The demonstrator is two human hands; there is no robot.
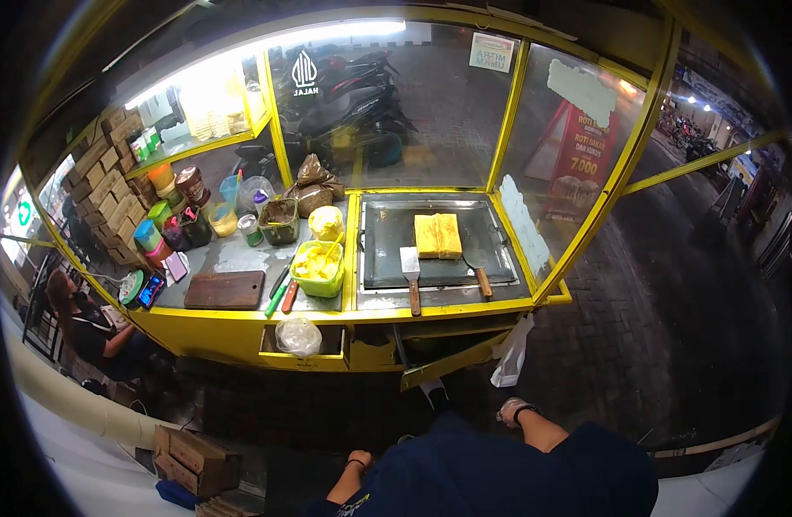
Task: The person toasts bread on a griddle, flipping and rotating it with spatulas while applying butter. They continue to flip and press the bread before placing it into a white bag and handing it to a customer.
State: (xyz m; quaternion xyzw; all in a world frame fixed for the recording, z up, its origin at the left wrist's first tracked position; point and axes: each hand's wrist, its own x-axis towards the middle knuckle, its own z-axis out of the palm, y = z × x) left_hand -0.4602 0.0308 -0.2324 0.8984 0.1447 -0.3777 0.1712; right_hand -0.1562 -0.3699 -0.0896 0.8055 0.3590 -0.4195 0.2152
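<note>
My left hand (359, 458), with a dark band at the wrist, is low in the view beside my dark clothing; its fingers are too small to make out. My right hand (513, 412), with a black band at the wrist, reaches low in front of the cart, below a hanging white cloth or bag (512, 351). Its fingers look curled around something whitish that I cannot make out. On the griddle (383, 250) above lies a yellow block of bread (437, 236), with a scraper (411, 267) and a wooden-handled spatula (480, 269) beside it.
An open cabinet door (455, 364) sticks out near my foot. Left of it, an open drawer (336, 355) holds a plastic bag (299, 337). A green tub (318, 280) of yellow spread, knives and a cutting board (224, 290) sit on the counter. A person (90, 323) sits at left.
</note>
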